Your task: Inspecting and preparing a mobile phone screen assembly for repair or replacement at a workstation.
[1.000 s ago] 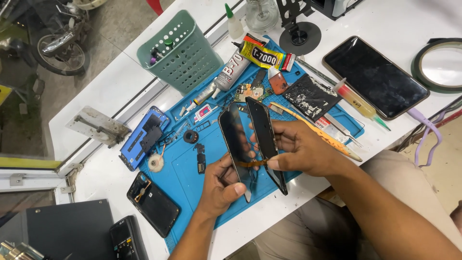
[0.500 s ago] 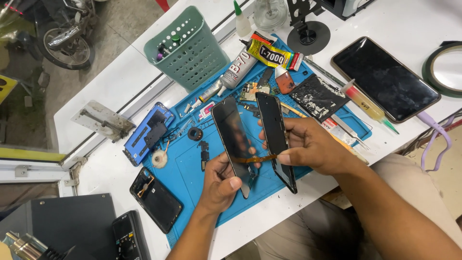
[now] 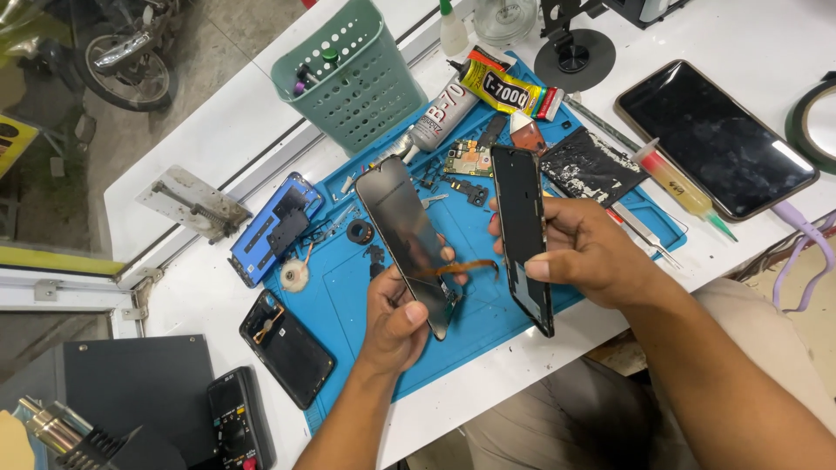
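My left hand (image 3: 396,318) grips the lower end of a dark phone screen panel (image 3: 402,231), held tilted above the blue work mat (image 3: 348,305). My right hand (image 3: 579,252) holds a black phone frame (image 3: 522,231) upright by its long edges, just right of the screen. A thin orange flex ribbon (image 3: 461,266) runs between the two parts. Small circuit boards and loose parts (image 3: 466,165) lie on the mat behind them.
A green perforated basket (image 3: 357,83) and glue tubes (image 3: 501,87) stand at the back. A large dark phone (image 3: 714,135) lies at right beside a syringe (image 3: 679,187). A blue phone shell (image 3: 274,226), a black open phone (image 3: 287,348) and a multimeter (image 3: 239,418) lie at left.
The two hands have drawn the screen and frame further apart, stretching the orange ribbon between them. The view has shifted slightly.
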